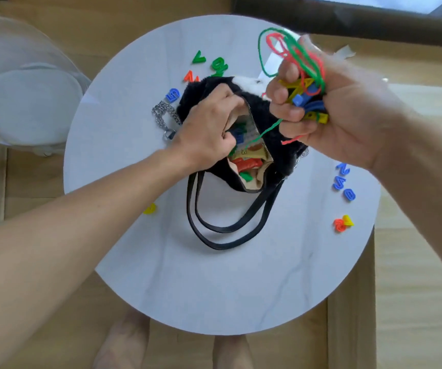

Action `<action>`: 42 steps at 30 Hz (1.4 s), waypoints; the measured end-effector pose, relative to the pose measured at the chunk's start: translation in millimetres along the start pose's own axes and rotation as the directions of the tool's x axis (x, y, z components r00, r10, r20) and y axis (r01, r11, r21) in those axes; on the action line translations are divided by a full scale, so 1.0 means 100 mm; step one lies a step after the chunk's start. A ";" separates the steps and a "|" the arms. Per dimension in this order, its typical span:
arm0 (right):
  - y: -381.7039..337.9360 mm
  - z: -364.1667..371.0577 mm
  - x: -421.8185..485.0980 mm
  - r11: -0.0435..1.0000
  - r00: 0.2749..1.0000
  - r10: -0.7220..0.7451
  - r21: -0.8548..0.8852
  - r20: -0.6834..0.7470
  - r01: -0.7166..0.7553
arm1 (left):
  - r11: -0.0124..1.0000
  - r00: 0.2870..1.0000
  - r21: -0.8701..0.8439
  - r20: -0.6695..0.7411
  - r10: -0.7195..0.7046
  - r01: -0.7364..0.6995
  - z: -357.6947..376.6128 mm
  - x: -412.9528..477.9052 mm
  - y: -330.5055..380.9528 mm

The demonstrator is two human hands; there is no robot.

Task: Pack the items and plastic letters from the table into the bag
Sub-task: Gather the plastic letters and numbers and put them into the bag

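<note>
L hand (pixel 209 129) curled, R hand (pixel 321 110) in tight fist, forearms bare

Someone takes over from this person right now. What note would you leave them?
Left hand grips the rim of the black fuzzy bag, holding it open.
Right hand clutches a fistful of coloured plastic letters and red and green strings beside the bag's mouth.
Done: snack packets and a few letters are inside.
Left: drop the fistful in, then gather from the round white table the green and orange letters at the far side, blue letters on the right, yellow letter by the left arm.
</note>
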State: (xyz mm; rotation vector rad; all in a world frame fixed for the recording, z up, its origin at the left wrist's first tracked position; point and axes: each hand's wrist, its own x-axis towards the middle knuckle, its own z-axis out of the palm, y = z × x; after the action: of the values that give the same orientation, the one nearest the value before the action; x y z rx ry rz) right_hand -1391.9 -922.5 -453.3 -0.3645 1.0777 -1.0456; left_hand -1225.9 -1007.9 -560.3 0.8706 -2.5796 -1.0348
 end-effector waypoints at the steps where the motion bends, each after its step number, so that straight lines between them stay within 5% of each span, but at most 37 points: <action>1: 0.02 0.00 0.05 1.000 1.000 -0.007 -0.029 -0.004 0.007 | 1.000 1.000 -0.028 0.010 -0.001 0.002 -0.06 0.07 0.01; 4: 0.15 -0.02 0.23 0.992 0.999 -0.042 -0.116 -0.026 0.039 | 0.997 0.997 -0.060 0.061 -0.039 0.043 -0.16 0.18 0.00; 6: 0.31 -0.03 0.36 0.940 0.996 -0.067 -0.338 -0.062 0.042 | 0.993 0.992 -0.068 0.077 -0.095 0.101 -0.16 0.19 -0.06; 8: 0.52 -0.06 0.47 0.771 0.988 -0.101 -0.637 -0.114 0.005 | 0.986 0.991 -0.112 0.077 -0.112 0.120 -0.17 0.17 -0.11; 10: 0.72 -0.14 0.56 0.479 0.977 -0.108 -0.870 -0.186 -0.112 | 0.985 0.991 -0.128 0.089 -0.101 0.112 -0.20 0.14 -0.12; 12: 0.88 -0.21 0.63 0.239 0.955 -0.041 -0.931 -0.293 -0.275 | 0.984 0.987 -0.114 0.102 -0.124 0.135 -0.22 0.14 -0.14; 14: 0.98 -0.22 0.72 0.161 0.922 -0.039 -0.913 -0.385 -0.375 | 0.984 0.985 -0.104 0.106 -0.136 0.147 -0.23 0.14 -0.14; 17: 0.98 -0.11 0.87 0.406 0.819 -0.228 -0.816 -0.527 -0.412 | 0.985 0.984 -0.086 0.111 -0.137 0.147 -0.23 0.13 -0.12; 19: 0.95 -0.06 0.92 0.548 0.803 -0.231 -0.755 -0.550 -0.360 | 0.987 0.985 -0.068 0.106 -0.137 0.144 -0.24 0.12 -0.12; 26: 1.19 -0.02 0.34 0.359 0.903 -0.266 -0.905 -0.336 -0.231 | 0.994 0.986 -0.049 0.136 -0.092 0.099 -0.22 -0.01 -0.11; 31: 1.44 0.06 -0.03 0.511 0.850 -0.390 -0.851 -0.355 -0.121 | 1.000 0.982 -0.016 0.191 0.008 -0.005 -0.22 -0.27 -0.20; 34: 1.61 0.16 -0.17 0.549 0.832 -0.420 -0.832 -0.362 -0.085 | 0.999 0.994 0.013 0.100 0.045 -0.047 -0.19 -0.58 -0.31; 38: 1.84 0.42 -0.11 0.613 0.880 -0.357 -0.790 -0.314 -0.033 | 0.974 0.968 0.031 -0.120 -0.220 0.225 -0.10 -1.17 -0.70; 42: 1.85 0.65 0.17 0.652 0.908 -0.316 -0.758 -0.276 -0.004 | 0.859 0.869 0.194 0.051 -0.492 0.474 0.10 -1.77 -1.12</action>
State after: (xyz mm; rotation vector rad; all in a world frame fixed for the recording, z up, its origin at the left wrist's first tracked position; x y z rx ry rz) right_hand -1239.4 -858.8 -560.8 -0.9682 1.8714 -0.7871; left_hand -1039.5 -960.3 -642.8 1.6179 -2.6236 -0.9920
